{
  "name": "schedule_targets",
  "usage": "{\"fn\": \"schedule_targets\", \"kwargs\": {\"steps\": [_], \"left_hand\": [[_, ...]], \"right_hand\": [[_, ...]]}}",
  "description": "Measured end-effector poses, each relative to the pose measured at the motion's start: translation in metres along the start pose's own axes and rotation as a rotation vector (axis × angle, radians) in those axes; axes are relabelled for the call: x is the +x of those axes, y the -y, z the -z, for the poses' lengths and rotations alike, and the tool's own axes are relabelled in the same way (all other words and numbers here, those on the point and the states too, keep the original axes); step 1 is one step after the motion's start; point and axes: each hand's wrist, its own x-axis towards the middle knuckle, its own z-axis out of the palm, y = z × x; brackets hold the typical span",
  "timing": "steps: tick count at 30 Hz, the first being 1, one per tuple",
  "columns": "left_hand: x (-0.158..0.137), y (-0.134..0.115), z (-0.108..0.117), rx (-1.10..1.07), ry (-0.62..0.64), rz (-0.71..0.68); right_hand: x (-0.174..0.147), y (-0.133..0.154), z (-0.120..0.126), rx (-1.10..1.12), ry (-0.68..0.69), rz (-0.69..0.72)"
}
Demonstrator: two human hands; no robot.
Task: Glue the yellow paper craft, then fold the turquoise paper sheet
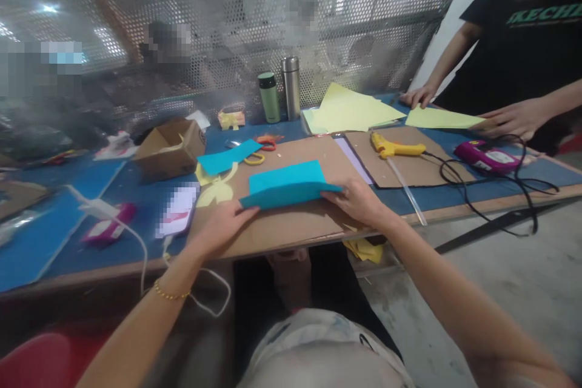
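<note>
A sheet of bright blue paper (285, 177), partly folded with its near flap raised, lies over a brown cardboard sheet (282, 227). My left hand (222, 222) pinches its left near corner, fingers closed on the edge. At the right end, my right hand (359, 201) grips the opposite corner between thumb and fingers. Just beyond the left hand are pale yellow paper cutouts (216, 193) and a second blue paper piece (230, 156). Scissors with orange and yellow handles (267, 144) lie behind the paper I hold.
A yellow glue gun (398, 147) with a black cord rests on cardboard to the right. At left are a phone (180, 211) and an open cardboard box (171, 148). Two flasks (291, 88) stand at the back. Another person's hands (513, 118) touch yellow paper (439, 118).
</note>
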Motion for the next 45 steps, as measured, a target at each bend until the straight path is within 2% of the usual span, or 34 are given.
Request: {"fn": "schedule_targets", "kwargs": {"steps": [2,4,7,11,14,18,24,29,37,45], "left_hand": [[0.007,-0.003,-0.006,-0.036,-0.121,0.088],[0.018,-0.006,-0.010,-0.057,-0.209,0.089],[0.037,-0.008,-0.011,0.004,-0.253,0.099],[0.056,-0.011,-0.010,0.171,-0.291,0.117],[0.065,-0.014,-0.012,0.244,-0.255,0.108],[0.067,-0.016,-0.018,0.276,-0.195,0.149],[0.061,-0.019,-0.023,0.261,-0.246,0.111],[0.056,-0.022,-0.022,0.307,-0.215,0.143],[0.056,-0.022,-0.027,0.509,-0.154,0.156],[0.058,-0.033,-0.025,0.555,-0.105,0.207]], "right_hand": [[0.011,0.003,0.001,-0.008,-0.001,-0.084],[0.022,0.006,0.002,0.016,-0.001,-0.092],[0.035,0.011,0.005,-0.005,0.007,-0.112],[0.044,0.015,0.004,-0.154,0.015,-0.169],[0.046,0.014,-0.005,-0.203,-0.038,-0.224],[0.043,0.008,-0.014,-0.157,-0.159,-0.233],[0.037,0.007,-0.008,-0.224,-0.033,-0.150],[0.037,0.013,-0.006,-0.243,-0.023,-0.151],[0.042,0.010,-0.008,-0.270,-0.022,-0.137],[0.045,0.006,-0.010,-0.282,-0.013,-0.130]]}}
